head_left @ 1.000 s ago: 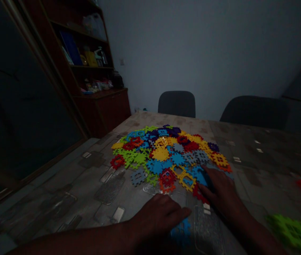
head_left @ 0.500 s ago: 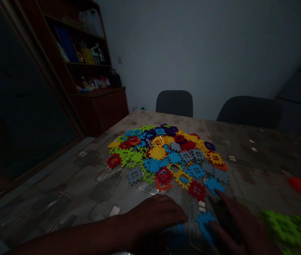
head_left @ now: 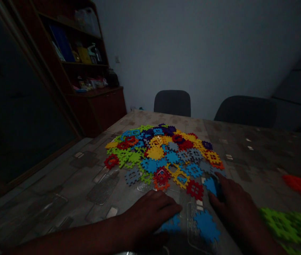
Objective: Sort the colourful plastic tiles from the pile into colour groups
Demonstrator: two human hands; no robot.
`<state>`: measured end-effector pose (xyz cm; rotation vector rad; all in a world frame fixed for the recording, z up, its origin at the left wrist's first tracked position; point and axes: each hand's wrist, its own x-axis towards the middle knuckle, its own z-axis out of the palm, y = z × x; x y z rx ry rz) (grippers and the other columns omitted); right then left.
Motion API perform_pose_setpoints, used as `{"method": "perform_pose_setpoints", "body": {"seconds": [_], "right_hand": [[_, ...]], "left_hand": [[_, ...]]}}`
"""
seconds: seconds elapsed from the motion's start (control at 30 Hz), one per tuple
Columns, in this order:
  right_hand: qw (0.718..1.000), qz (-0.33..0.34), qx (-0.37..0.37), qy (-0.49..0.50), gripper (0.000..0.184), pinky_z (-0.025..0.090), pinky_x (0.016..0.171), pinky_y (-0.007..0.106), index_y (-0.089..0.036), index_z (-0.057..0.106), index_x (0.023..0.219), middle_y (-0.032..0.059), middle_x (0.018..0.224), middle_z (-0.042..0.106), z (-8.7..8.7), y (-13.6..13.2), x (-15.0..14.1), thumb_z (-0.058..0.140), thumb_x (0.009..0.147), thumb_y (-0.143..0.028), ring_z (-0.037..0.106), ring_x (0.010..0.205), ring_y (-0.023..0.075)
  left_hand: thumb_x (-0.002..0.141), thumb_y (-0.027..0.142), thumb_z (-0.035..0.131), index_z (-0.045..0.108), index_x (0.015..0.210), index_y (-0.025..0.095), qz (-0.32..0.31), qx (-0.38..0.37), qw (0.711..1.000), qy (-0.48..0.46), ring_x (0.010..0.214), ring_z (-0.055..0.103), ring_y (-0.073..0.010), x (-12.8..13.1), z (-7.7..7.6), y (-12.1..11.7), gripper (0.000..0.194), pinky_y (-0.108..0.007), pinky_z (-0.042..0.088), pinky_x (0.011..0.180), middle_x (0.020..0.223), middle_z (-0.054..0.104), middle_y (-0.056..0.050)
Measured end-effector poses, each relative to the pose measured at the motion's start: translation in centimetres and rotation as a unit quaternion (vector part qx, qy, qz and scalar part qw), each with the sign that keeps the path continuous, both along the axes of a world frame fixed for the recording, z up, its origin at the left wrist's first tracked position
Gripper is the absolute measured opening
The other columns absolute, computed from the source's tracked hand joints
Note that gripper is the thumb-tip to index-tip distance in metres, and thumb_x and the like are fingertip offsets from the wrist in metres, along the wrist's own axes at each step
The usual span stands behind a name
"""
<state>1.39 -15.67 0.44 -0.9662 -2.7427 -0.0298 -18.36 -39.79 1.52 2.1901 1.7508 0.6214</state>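
Observation:
A heap of colourful toothed plastic tiles lies spread on the patterned table. My left hand rests flat on the table near the front edge, fingers stretched over a blue tile. My right hand reaches to the heap's near right edge, its fingertips lying on another blue tile. A third blue tile lies loose between my two hands. A red tile sits just left of my right fingertips. The room is dim.
Bright green tiles lie at the lower right, with orange-red pieces beyond them. Two dark chairs stand at the far side of the table. A wooden shelf cabinet stands at the back left.
My right hand drew a blue tile from the heap toward me, left it between my hands, then went forward again onto another blue tile. My left hand hardly moved.

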Motion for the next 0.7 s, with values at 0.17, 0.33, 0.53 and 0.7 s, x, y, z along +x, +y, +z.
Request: {"method": "perform_pose_setpoints", "body": {"seconds": [0.17, 0.33, 0.53, 0.7], "right_hand": [[0.997, 0.035, 0.041, 0.054, 0.059, 0.057, 0.078, 0.044, -0.015, 0.048, 0.141, 0.0173, 0.12, 0.07, 1.7, -1.5, 1.8, 0.047, 0.091, -0.045, 0.071, 0.099, 0.0323], [0.978, 0.196, 0.018, 0.073, 0.073, 0.058, 0.057, 0.034, -0.028, 0.03, 0.153, 0.0076, 0.102, 0.076, 1.4, -3.9, 3.9, 0.059, 0.087, -0.039, 0.074, 0.077, 0.0251], [0.966, 0.25, 0.043, 0.038, 0.079, 0.059, 0.056, 0.033, -0.025, 0.039, 0.149, 0.007, 0.099, 0.076, 0.5, -4.1, 4.0, 0.07, 0.078, -0.037, 0.074, 0.074, 0.0243], [0.933, 0.353, 0.071, 0.021, 0.077, 0.061, 0.079, 0.034, -0.031, 0.042, 0.148, 0.0046, 0.131, 0.069, -1.2, -3.5, 3.4, 0.074, 0.078, -0.035, 0.072, 0.105, 0.0249]], "left_hand": [[0.096, 0.043, 0.063, 0.041, 0.141, 0.025, 0.012, 0.052, 0.998, -0.031, 0.114, 0.06, -0.027, -0.7, 1.1, 0.0, 0.054, -0.044, 0.046, 0.099, 0.131, 0.063, -0.01], [0.101, 0.028, 0.051, 0.052, 0.134, 0.026, 0.143, 0.115, 0.983, -0.011, 0.108, 0.063, -0.0252, -4.2, 3.0, 0.2, 0.032, -0.045, 0.05, 0.094, 0.12, 0.069, -0.008], [0.097, 0.032, 0.054, 0.057, 0.135, 0.019, 0.27, 0.096, 0.958, 0.019, 0.122, 0.059, -0.0305, -8.9, 2.1, 0.4, 0.041, -0.051, 0.044, 0.107, 0.132, 0.064, -0.013], [0.092, 0.038, 0.064, 0.046, 0.147, 0.018, 0.27, 0.075, 0.96, 0.016, 0.135, 0.05, -0.0335, -9.4, 0.9, 0.6, 0.062, -0.052, 0.039, 0.114, 0.148, 0.052, -0.016]]}}
